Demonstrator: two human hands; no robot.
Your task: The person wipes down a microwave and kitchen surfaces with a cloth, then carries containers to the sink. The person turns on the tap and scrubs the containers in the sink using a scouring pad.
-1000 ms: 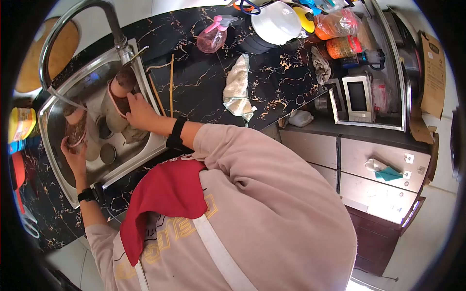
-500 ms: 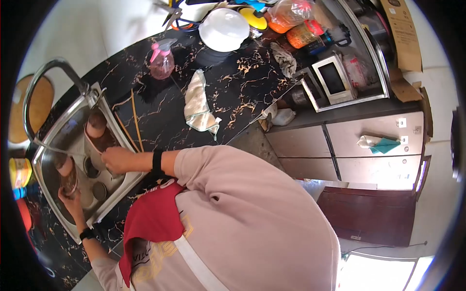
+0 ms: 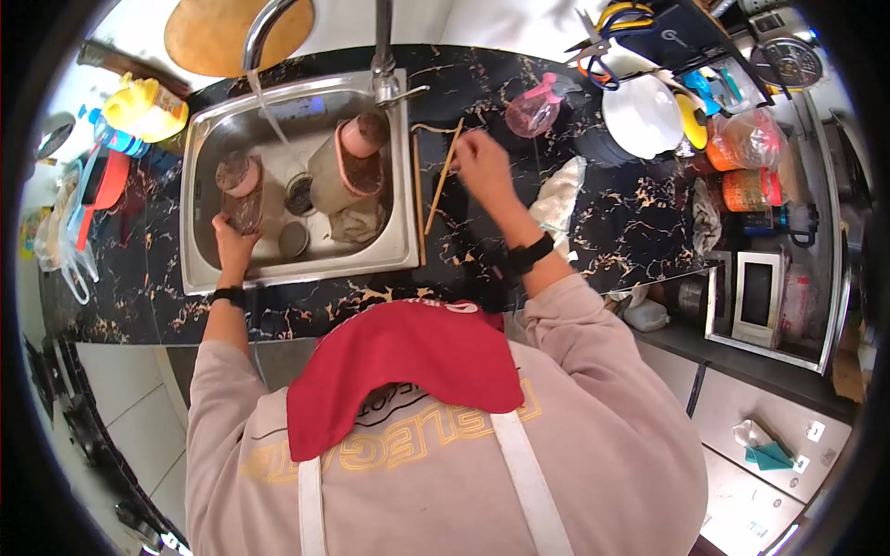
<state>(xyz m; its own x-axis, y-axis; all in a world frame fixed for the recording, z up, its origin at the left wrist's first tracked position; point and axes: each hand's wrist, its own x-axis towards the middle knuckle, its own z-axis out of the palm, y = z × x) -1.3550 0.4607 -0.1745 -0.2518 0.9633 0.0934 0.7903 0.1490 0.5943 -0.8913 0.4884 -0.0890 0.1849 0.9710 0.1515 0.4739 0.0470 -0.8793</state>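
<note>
In the metal sink [image 3: 301,271] stand two long oval containers with dirty, brown-looking tops. My left hand [image 3: 236,246] grips the near end of the left container [image 3: 245,211], fingers around its edge. A pink round piece [image 3: 239,174] with a brown top sits at its far end. The right container [image 3: 338,178] has a pink rim and a similar pink round piece [image 3: 362,136]. My right hand [image 3: 484,169] is over the counter right of the sink, beside a thin wooden stick [image 3: 444,176]. Its fingers are curled and blurred, so whatever they may hold is unclear.
Water runs from the faucet [image 3: 383,65] into the sink. A crumpled cloth [image 3: 358,222] and a round lid-like disc [image 3: 294,240] lie in the basin. On the counter are a pink spray bottle [image 3: 535,109], a striped cloth [image 3: 559,195], a white bowl [image 3: 642,116] and yellow bottles [image 3: 146,109].
My right hand has left the right container and moved out of the sink over the counter. My left hand stays at the left container. The view has turned toward the sink.
</note>
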